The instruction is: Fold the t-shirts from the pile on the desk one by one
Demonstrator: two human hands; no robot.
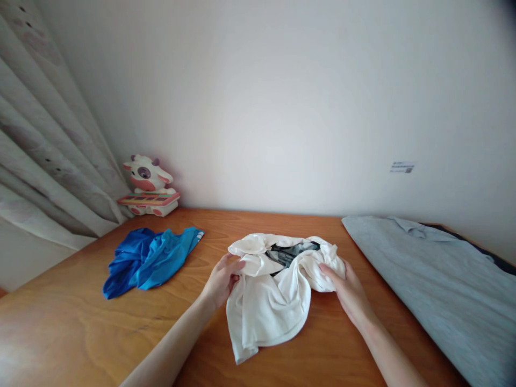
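Observation:
A crumpled white garment [278,306] lies in the middle of the wooden table, with a dark grey patterned patch [292,252] showing among its folds. My left hand [223,279] grips the garment's left edge, thumb on top and the other fingers partly hidden beneath the cloth. At the opposite side, my right hand [344,285] is closed on the bunched right edge, its thumb over the fabric. One lower part of the cloth hangs loosely toward me between the two arms.
Bunched blue clothing [149,260] lies at the left of the table [169,317]. Behind it stands a cow-shaped toy keyboard [149,185], beside a curtain [52,134]. A grey garment [439,285] is spread over the right side, with dark cloth behind it.

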